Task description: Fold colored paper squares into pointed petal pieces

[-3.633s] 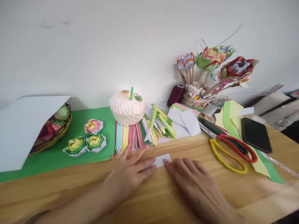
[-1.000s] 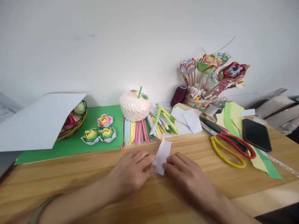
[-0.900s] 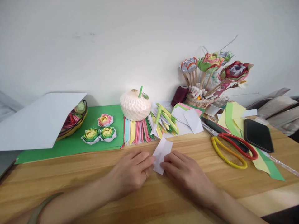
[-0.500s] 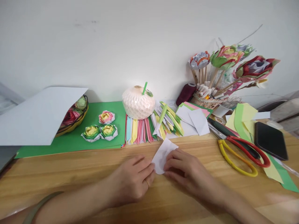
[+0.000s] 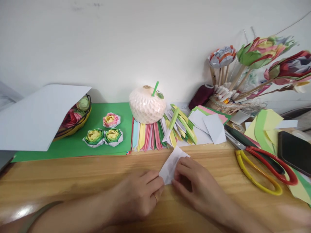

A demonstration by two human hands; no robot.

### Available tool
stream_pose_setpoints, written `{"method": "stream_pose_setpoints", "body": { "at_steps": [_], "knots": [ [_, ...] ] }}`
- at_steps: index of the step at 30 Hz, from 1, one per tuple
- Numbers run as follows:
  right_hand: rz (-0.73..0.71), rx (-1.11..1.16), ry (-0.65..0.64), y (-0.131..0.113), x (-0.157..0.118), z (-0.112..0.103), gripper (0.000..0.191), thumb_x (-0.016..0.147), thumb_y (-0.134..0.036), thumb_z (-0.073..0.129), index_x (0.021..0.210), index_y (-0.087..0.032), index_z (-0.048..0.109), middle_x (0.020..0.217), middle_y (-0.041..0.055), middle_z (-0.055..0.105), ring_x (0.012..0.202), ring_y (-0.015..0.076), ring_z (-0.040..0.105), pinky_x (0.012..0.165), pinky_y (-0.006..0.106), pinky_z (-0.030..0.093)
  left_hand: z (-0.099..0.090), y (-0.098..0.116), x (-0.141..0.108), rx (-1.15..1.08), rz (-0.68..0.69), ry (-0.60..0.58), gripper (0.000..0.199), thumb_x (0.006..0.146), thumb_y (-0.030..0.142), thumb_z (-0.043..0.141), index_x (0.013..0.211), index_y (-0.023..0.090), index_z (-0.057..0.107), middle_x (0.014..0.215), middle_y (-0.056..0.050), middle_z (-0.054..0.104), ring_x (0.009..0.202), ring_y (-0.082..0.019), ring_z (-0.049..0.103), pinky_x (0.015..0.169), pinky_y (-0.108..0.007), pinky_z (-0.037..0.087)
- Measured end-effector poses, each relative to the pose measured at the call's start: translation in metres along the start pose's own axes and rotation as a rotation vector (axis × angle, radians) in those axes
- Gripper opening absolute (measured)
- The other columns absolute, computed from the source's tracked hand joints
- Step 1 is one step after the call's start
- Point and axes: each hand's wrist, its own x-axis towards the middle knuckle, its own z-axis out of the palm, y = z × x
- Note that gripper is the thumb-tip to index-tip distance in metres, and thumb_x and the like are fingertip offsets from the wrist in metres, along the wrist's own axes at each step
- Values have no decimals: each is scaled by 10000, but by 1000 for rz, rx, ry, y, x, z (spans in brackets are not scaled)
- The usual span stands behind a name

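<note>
A small white sheet of paper (image 5: 170,165) lies tilted on the wooden table between my hands. My left hand (image 5: 143,191), with a ring on one finger, has its fingers closed on the paper's lower left edge. On the opposite side, my right hand (image 5: 194,181) pinches the paper's right edge between thumb and curled fingers. Just beyond the paper sit folded coloured paper strips (image 5: 148,137) in a row and a loose heap of green, yellow and white folded strips (image 5: 181,126).
Behind the strips stands a cream textured round container (image 5: 147,105) with a green straw. Three paper flowers (image 5: 113,136) rest on green sheets (image 5: 70,150). Rightward lie scissors (image 5: 262,161), a phone (image 5: 295,153), white paper pieces (image 5: 215,129), a thread spool (image 5: 201,96) and stemmed paper flowers (image 5: 259,53).
The view has shifted and drawn slightly closer, so things on the right appear farther right. Both hands keep hold of the white paper, in nearly the same pose.
</note>
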Motion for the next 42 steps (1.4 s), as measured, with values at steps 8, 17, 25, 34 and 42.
{"method": "stream_pose_setpoints", "body": {
  "at_steps": [8, 17, 25, 34, 42],
  "knots": [
    [-51, 153, -28, 8, -2, -2, 130, 865, -167, 536, 739, -194, 520, 791, 23, 560, 760, 174, 507, 653, 288, 372, -4, -1, 2, 12, 5, 3, 266, 957, 104, 371, 814, 118, 595, 775, -61, 615, 778, -158, 595, 676, -273, 541],
    [10, 153, 37, 1, -3, 0, 197, 830, -83, 518, 673, -193, 474, 757, 17, 539, 751, 178, 505, 669, 300, 388, -5, 0, 5, -39, -11, 8, 336, 954, 85, 355, 729, 105, 602, 738, -59, 601, 710, -172, 587, 600, -286, 555],
    [21, 159, 33, 2, -5, 6, 182, 875, -82, 446, 733, -194, 457, 848, 29, 500, 812, 186, 477, 710, 325, 400, -8, -1, 8, -28, 13, -1, 364, 956, 83, 314, 748, 89, 613, 737, -70, 598, 674, -181, 567, 542, -284, 545],
    [41, 114, 44, 2, -4, 10, 160, 850, -75, 442, 738, -188, 457, 862, 48, 487, 816, 205, 472, 712, 359, 405, -6, 1, 6, -14, 1, -25, 314, 936, 77, 350, 757, 89, 607, 713, -59, 572, 659, -177, 555, 533, -281, 534],
    [47, 72, 90, 2, -2, 15, 178, 810, -61, 488, 699, -191, 440, 820, 41, 493, 785, 202, 482, 685, 343, 411, -10, 2, 8, 1, -16, -70, 335, 955, 90, 267, 892, 82, 595, 743, -70, 576, 669, -188, 554, 512, -279, 500]
  ]
}}
